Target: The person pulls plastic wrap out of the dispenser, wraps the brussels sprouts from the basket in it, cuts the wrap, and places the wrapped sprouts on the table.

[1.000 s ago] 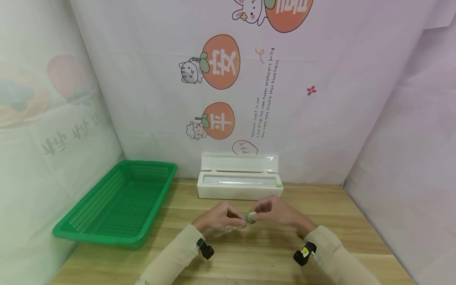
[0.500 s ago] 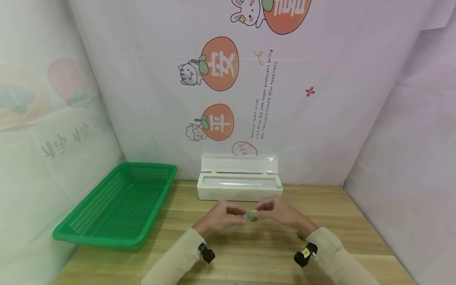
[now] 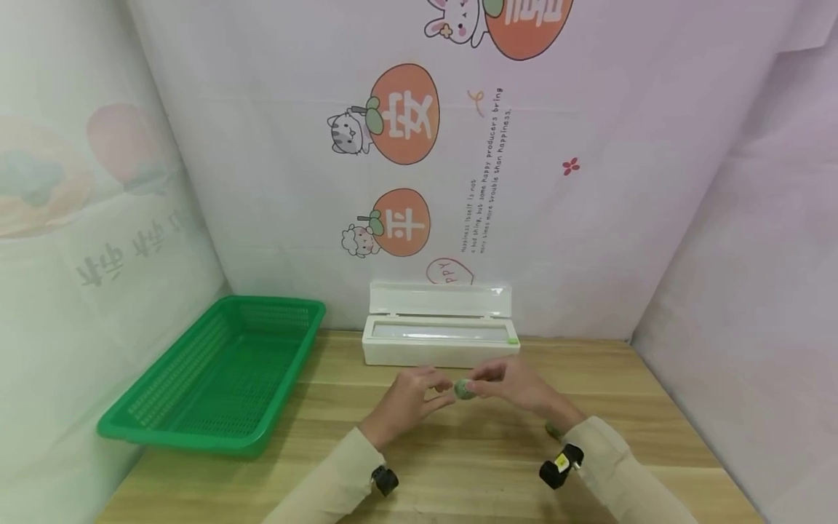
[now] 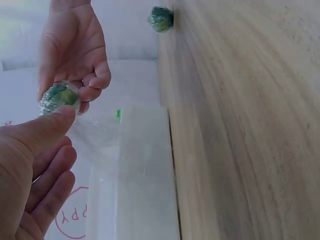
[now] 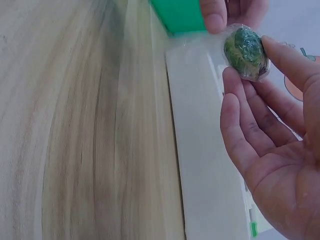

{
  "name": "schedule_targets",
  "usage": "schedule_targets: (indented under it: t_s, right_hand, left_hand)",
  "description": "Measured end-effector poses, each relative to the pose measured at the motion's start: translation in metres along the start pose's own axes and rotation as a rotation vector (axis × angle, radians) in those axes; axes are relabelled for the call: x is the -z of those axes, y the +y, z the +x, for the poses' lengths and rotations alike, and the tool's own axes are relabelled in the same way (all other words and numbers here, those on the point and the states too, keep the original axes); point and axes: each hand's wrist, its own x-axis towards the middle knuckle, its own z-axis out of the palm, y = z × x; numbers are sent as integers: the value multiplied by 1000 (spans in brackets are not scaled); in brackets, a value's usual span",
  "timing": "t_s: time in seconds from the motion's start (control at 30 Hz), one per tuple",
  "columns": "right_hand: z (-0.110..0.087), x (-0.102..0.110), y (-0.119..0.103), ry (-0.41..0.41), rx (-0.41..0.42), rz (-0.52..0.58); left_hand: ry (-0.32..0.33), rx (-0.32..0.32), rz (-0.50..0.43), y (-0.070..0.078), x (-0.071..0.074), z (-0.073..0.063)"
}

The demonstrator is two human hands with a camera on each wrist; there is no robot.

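Note:
A small, round green item (image 5: 245,52) in clear cling film is pinched between the thumb and fingers of my right hand (image 3: 520,386). Its green surface shows mottled light and dark through the wrinkled film. My left hand (image 3: 409,400) is just to its left, thumb and forefinger apart at its side. In the left wrist view, the left thumb (image 4: 50,125) overlaps the wrapped item's lower edge. Loose cling film (image 4: 95,135) trails from it. A second film-wrapped green item (image 4: 161,20) lies on the table, partly hidden by my right wrist in the head view.
A white cling film dispenser (image 3: 439,355) with its lid raised stands against the back wall. The green plastic basket (image 3: 177,439) is at the left on the wooden table (image 3: 458,480). White printed cloth (image 3: 589,240) encloses the back and sides.
My left hand has shifted slightly, its thumb and forefinger now spread after being close together at the film. The right hand still pinches the wrapped green item, slightly higher and turned.

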Motion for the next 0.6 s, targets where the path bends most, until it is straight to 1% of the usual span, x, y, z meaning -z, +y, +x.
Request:
schedule_targets:
  t_s: [0.13,0.27,0.47,0.6]
  right_hand:
    - [0,-3,-3,-16,-3,13]
    - [-1,-4,-4,-14,-15,36]
    - [1,-8,-5,7,-34,62]
    - [4,-12,-8,33,-53,78]
  left_hand:
    - [1,40,-38,-1,-3,-2]
    - [-6,80,-79,-2,-4,-1]
    - [-9,122,-164,-1,-4,0]
    - [-14,168,-198,-2,-3,2]
